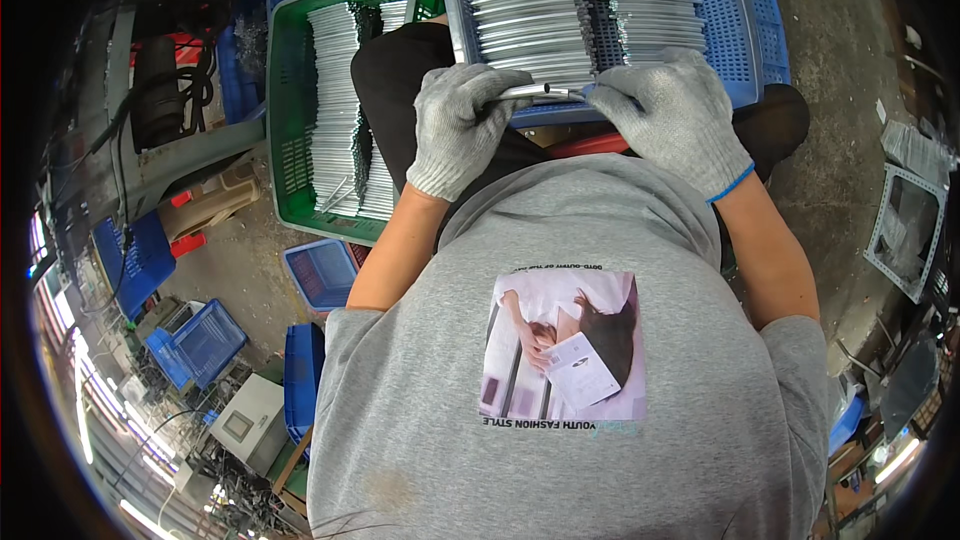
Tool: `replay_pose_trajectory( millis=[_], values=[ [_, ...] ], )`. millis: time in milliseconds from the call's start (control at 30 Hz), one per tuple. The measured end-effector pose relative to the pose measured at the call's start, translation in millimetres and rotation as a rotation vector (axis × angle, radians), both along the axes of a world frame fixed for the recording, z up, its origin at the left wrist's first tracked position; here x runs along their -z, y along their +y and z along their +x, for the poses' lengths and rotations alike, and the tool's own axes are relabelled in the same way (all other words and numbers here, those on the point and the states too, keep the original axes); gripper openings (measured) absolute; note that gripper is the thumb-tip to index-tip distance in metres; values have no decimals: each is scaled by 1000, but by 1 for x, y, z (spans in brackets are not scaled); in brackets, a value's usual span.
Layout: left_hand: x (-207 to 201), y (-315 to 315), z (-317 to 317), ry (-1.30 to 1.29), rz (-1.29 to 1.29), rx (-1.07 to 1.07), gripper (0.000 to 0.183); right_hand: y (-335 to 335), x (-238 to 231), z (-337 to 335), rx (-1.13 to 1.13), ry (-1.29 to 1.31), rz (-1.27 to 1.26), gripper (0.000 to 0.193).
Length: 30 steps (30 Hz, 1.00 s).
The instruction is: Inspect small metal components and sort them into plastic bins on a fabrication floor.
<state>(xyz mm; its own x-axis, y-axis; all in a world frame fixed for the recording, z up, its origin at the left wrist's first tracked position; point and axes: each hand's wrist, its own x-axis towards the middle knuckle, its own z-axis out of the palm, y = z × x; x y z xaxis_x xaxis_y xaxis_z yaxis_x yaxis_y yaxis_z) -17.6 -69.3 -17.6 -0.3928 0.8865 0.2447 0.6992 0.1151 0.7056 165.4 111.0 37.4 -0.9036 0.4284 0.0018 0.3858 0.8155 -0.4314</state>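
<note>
My left hand (458, 130), in a grey knit glove, is closed around a short silver metal tube (522, 92) whose dark open end points right. A second, thinner silver piece beside it runs across to my right hand (672, 112), gloved the same way with a blue cuff edge. The right fingers pinch near that piece's end, where a small bit of blue shows; its exact shape is hidden by the fingers. Both hands are over the near edge of a blue plastic crate (742, 15) holding stacked silver tubes (525, 15) in two columns.
Left of my knee stands a green plastic crate (290, 175) packed with more silver tubes (333, 110). Small blue bins (318, 275) and a grey control box (248, 420) lie farther left. A metal machine frame (200, 165) is at upper left, a perforated metal frame (905, 230) at right.
</note>
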Motion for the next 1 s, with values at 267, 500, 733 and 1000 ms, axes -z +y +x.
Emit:
replay_pose_trajectory(
  millis=[267,500,733,1000],
  values=[
    [6,5,1,139,27,-33,21,1,-8,-4,76,-114,-293,24],
    [14,26,-3,78,-119,-90,18,9,8,-6,182,-165,-166,26],
    [62,51,-6,412,-176,-90,18,13,21,9,204,-202,-6,27],
    [32,42,-9,306,-496,2,18,10,16,14,198,-212,-59,25]
  ],
)
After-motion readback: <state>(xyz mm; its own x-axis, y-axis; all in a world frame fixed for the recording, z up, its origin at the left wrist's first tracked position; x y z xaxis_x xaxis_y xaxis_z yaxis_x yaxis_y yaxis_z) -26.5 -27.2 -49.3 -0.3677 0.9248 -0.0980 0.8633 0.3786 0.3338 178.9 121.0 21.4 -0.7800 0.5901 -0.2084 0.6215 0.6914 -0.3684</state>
